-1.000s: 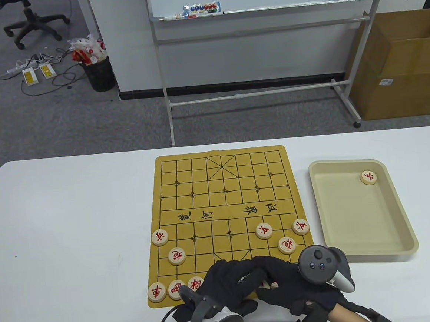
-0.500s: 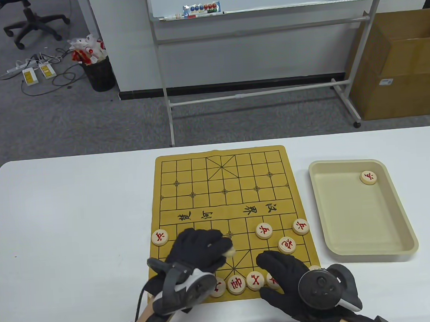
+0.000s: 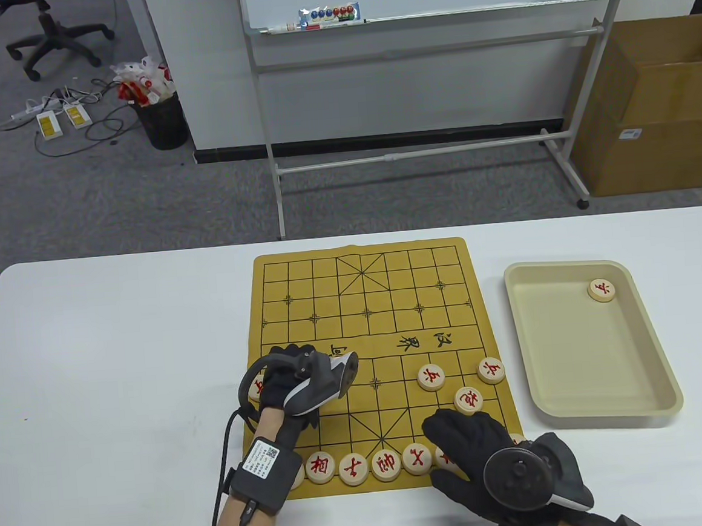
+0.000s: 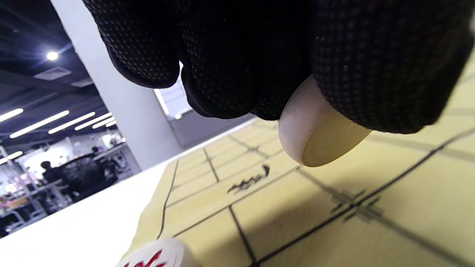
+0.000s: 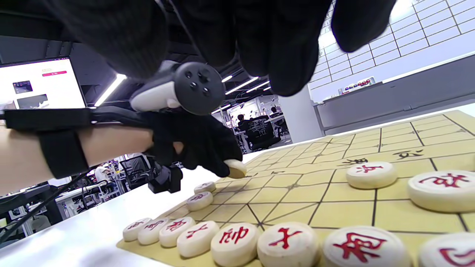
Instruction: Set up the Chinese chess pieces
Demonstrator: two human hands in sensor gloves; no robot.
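Note:
The yellow board [image 3: 365,286] lies in the middle of the table. My left hand [image 3: 287,371] hovers over its left side near the river line, pinching a pale wooden piece [image 4: 323,137] tilted just above the board; the same piece [image 5: 235,168] shows in the right wrist view. A red soldier [image 3: 254,392] peeks out beside that hand. My right hand [image 3: 462,436] rests relaxed at the board's near right corner and holds nothing. Several red pieces line the near row [image 3: 386,465]. Two soldiers [image 3: 431,378] and a cannon [image 3: 468,400] stand at the right.
A beige tray [image 3: 582,418] sits right of the board with one red piece [image 3: 602,290] in its far corner. White tabletop [image 3: 121,354] spreads to the left. Behind the table stand a whiteboard frame [image 3: 415,148] and a cardboard box [image 3: 660,105].
My left hand has gone from the near row, where both hands met, up and left to the soldier row with a piece in its fingers. The right hand drew back slightly toward me.

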